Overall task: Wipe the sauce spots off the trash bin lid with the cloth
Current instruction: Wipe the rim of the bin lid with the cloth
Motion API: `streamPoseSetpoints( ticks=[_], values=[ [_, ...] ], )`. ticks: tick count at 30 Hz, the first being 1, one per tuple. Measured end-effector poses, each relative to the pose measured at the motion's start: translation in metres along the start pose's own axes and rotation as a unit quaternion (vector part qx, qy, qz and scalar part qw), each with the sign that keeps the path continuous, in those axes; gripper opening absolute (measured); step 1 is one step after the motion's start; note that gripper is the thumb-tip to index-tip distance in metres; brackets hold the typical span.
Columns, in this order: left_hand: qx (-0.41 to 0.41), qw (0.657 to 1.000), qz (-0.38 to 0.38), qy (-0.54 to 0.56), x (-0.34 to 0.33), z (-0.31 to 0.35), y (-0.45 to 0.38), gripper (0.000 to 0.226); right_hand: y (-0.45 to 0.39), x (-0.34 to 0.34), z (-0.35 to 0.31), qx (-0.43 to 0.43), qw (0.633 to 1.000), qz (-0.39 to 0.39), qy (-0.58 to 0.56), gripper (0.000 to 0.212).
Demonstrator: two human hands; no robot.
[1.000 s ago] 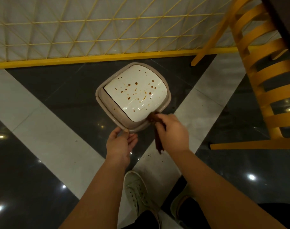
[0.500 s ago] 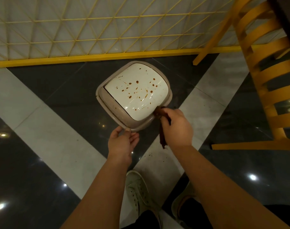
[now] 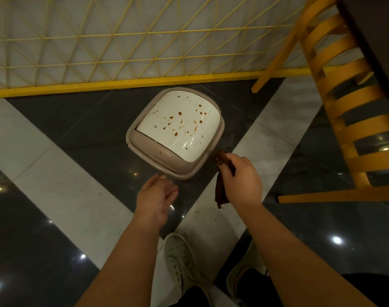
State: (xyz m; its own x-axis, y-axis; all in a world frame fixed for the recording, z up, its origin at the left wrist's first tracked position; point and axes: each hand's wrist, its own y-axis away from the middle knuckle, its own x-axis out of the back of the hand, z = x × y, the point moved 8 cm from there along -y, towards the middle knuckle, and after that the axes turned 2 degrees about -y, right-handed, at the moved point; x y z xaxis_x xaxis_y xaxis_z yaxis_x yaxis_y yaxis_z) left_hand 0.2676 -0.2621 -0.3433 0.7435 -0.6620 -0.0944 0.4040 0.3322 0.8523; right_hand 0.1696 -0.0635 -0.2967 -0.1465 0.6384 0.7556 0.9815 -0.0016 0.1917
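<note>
The head view looked down on a trash bin (image 3: pixel 145 149) standing on a dark and pale tiled floor (image 3: pixel 56 191), just in front of a yellow lattice fence (image 3: pixel 122 41). Its white lid (image 3: pixel 180 127) was tilted and speckled with brown sauce spots (image 3: pixel 179 113), most of them across the middle and right of the surface, with a thin smear near the right edge. The right hand (image 3: pixel 242 180) hung just beside the bin's near right corner, its grip closed around a dark brown cloth (image 3: pixel 220 189); one end of the cloth poked out above the fingers near the bin's rim, and the rest hung down below the hand. The left hand (image 3: pixel 156 196) hovered just short of the bin's near rim, its grip open, fingers loosely extended and holding nothing. A yellow slatted chair (image 3: pixel 344 107) stood to the right, well apart from the bin. Two pale shoes (image 3: pixel 182 262) showed at the bottom.
</note>
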Motion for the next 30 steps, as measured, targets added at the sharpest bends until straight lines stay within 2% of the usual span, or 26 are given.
streamPoseSetpoints(
  ticks=[4,7,12,16,22,24,26,30],
  values=[
    [-0.044,0.998,0.017,0.043,-0.002,0.016,-0.002,0.038,-0.006,0.004,-0.005,-0.001,1.0,-0.004,-0.004,0.03],
    [-0.027,0.998,0.014,0.054,-0.011,0.011,0.0,0.031,-0.009,-0.005,-0.016,0.014,1.0,-0.019,-0.004,0.03],
    [0.0,0.999,-0.005,0.053,-0.025,-0.006,0.002,0.03,0.015,-0.021,-0.012,-0.035,0.997,0.015,-0.073,0.029],
    [0.003,0.998,-0.013,0.054,-0.028,-0.01,0.006,0.029,0.033,-0.023,-0.009,-0.002,0.999,-0.014,-0.053,0.027],
    [0.091,0.99,-0.101,-0.038,-0.05,-0.036,0.023,0.033,0.006,0.007,0.01,-0.001,1.0,0.018,-0.023,0.026],
    [0.094,0.991,-0.086,-0.036,-0.043,-0.033,0.021,0.035,-0.002,0.011,0.01,0.005,1.0,0.014,0.004,0.026],
    [0.071,0.997,-0.039,0.002,-0.026,-0.024,0.013,0.037,-0.007,0.012,0.007,0.009,1.0,0.003,0.027,0.027],
    [0.037,0.997,0.003,0.061,-0.011,-0.014,0.01,0.035,0.003,0.005,0.006,-0.003,1.0,0.004,0.021,0.029]
  ],
)
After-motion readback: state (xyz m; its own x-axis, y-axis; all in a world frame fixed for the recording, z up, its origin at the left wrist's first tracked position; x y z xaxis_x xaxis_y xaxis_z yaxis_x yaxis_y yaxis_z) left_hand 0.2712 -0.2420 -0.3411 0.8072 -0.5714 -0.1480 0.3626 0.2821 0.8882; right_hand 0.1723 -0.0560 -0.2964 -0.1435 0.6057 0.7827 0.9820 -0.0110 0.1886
